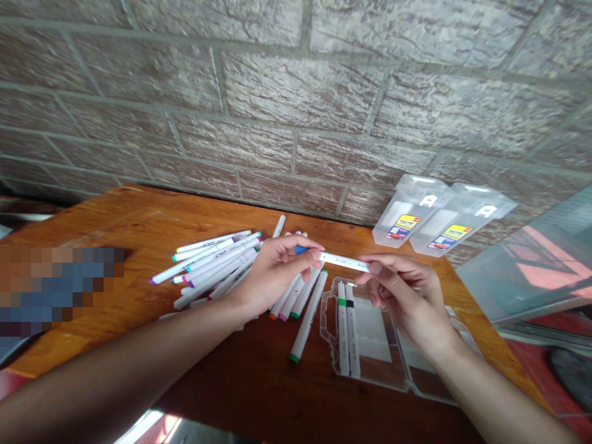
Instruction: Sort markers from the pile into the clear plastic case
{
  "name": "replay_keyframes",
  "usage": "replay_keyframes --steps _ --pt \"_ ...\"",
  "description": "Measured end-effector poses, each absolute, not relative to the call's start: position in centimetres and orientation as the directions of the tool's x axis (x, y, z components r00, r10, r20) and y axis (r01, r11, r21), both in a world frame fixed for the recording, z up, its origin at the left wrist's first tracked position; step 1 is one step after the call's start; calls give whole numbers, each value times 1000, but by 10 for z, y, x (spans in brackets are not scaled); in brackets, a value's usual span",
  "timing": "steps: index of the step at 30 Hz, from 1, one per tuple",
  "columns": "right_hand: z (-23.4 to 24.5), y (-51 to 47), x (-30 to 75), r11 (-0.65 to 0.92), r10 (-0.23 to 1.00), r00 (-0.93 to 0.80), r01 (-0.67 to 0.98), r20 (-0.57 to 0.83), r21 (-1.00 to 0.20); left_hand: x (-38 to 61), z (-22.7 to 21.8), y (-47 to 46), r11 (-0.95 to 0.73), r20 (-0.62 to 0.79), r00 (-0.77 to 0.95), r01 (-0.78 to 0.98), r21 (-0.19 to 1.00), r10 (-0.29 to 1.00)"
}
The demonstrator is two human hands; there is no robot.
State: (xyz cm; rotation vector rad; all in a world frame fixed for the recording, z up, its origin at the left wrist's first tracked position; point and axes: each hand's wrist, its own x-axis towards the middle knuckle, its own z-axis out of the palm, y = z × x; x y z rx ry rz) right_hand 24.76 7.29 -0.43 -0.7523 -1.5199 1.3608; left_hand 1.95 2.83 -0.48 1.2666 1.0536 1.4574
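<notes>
L hand (277,271) + R hand (407,302) both pinching white marker (345,262), case labels (407,223) unreadable

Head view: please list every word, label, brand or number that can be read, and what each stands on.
Nothing reads clearly enough to quote.
Left clear case by the wall: yellow and red sticker, print too small.
Right clear case: same kind of sticker, blurred.
White marker held between left hand and right hand: faint grey print on the barrel, unreadable.
Two markers in the open case: no print legible.
</notes>
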Motion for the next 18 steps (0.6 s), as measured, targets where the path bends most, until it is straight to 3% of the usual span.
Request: replay_keyframes --steps 10,18 --pt "-1 72 242 225 909 -341 -84 241 -971 21 -2 26 -233 233 -19 6 973 972" --pt "-4 67 237 459 852 -335 106 403 -882 29 -2 21 -344 344 18 115 932 939"
